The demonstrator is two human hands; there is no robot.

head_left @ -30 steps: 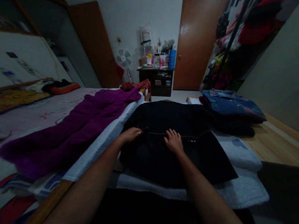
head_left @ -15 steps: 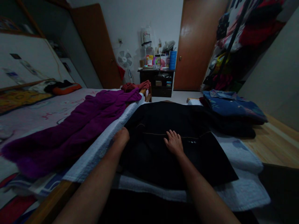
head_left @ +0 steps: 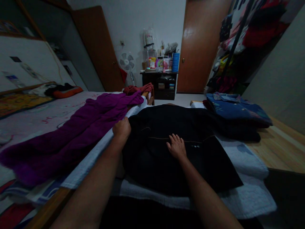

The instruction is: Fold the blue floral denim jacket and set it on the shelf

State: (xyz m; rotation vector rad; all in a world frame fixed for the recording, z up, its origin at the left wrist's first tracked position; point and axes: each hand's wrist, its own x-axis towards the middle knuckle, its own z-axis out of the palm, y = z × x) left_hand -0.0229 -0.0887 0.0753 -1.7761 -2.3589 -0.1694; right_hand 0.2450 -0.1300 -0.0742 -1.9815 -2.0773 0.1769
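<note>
A black garment [head_left: 166, 171] with a thin tan seam line and small pale marks lies spread over a light blue cloth [head_left: 252, 190]. At the garment's left edge, my left hand [head_left: 122, 128] is closed in a fist around its black fabric. My right hand [head_left: 176, 146] rests flat on the middle of the garment, beside the seam line, with its fingers apart and nothing held. The garment's right sleeve stretches out toward a folded blue garment [head_left: 238, 109].
On the left, a purple garment [head_left: 95, 117] lies along the bed [head_left: 71, 108]. A wooden surface [head_left: 281, 152] is at the right. Further back stand a fan [head_left: 127, 62], a dark cabinet [head_left: 157, 78] and a wooden door [head_left: 197, 47]. Clothes [head_left: 259, 35] hang at the upper right.
My left hand has moved up and away from me, pulling the garment's left edge with it, and the fabric there has shifted. My right hand has stayed nearly in place.
</note>
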